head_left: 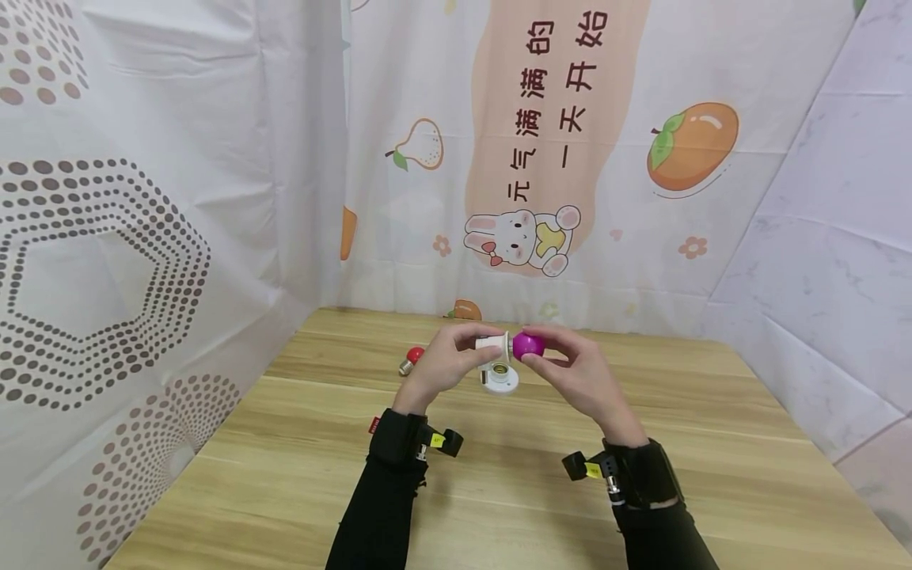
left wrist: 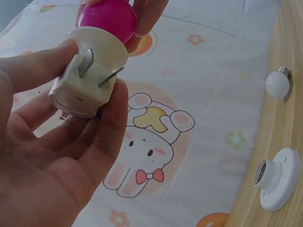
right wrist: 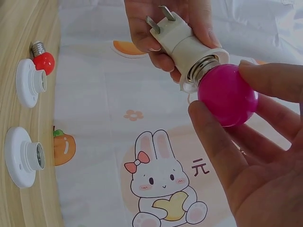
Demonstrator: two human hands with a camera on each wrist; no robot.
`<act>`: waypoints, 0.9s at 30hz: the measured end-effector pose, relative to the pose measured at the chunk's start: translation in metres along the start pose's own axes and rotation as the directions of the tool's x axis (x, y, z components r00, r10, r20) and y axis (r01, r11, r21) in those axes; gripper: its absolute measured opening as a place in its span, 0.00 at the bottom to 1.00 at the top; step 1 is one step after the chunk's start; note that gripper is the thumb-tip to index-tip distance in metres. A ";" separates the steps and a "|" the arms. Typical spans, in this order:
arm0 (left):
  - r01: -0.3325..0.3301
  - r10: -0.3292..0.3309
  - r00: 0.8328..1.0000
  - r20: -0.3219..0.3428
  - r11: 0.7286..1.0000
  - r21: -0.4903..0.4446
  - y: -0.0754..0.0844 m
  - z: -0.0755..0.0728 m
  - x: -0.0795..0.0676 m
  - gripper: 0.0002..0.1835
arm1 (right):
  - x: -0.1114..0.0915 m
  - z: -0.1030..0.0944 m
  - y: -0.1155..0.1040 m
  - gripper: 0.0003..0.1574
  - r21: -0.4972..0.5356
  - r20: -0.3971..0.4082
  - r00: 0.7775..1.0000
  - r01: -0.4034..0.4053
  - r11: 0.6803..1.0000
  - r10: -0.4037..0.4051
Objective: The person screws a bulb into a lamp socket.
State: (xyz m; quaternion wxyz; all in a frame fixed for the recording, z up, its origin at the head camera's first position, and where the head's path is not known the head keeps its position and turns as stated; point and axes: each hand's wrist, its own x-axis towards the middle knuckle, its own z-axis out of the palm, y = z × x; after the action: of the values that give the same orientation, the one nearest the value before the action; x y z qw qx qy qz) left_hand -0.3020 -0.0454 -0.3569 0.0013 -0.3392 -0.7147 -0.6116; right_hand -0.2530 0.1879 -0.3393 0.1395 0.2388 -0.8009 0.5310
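My left hand grips a white plug-in lamp socket, its two flat metal prongs facing the left wrist camera. In my right hand, thumb and fingers pinch a magenta light bulb. The bulb's metal screw base sits at the socket's mouth, part of its thread showing outside the rim. Both hands are raised over the far part of the table, the bulb and socket roughly in line between them.
A red bulb lies on the wooden table, left of the hands. White round lamp bases stand on the table; one shows below the hands. The left wrist view also has a white bulb. Printed curtains border the table.
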 end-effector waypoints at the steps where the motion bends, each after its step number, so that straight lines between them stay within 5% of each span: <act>1: 0.001 -0.001 1.000 0.000 1.000 0.005 0.000 0.000 0.000 0.17 | 0.000 0.000 0.000 0.26 -0.004 0.000 1.000 -0.012 1.000 0.012; 6: 0.012 -0.012 1.000 -0.007 1.000 0.028 0.000 0.001 0.000 0.17 | 0.000 -0.001 0.000 0.28 -0.006 0.006 0.998 -0.069 0.998 0.069; 18: 0.007 -0.007 1.000 0.000 0.999 0.035 0.000 0.002 0.001 0.16 | 0.001 0.002 0.002 0.28 0.167 0.005 0.981 -0.191 0.967 0.193; 27: -0.010 0.009 1.000 0.022 0.999 0.051 0.001 0.002 0.001 0.16 | 0.003 0.002 0.004 0.32 0.169 -0.018 0.956 -0.287 0.943 0.294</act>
State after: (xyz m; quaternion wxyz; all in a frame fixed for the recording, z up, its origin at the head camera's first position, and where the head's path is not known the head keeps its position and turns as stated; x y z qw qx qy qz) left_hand -0.3011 -0.0431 -0.3563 0.0051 -0.3488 -0.7286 -0.5894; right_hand -0.2577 0.1861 -0.3413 0.0565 0.1173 -0.7777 0.6150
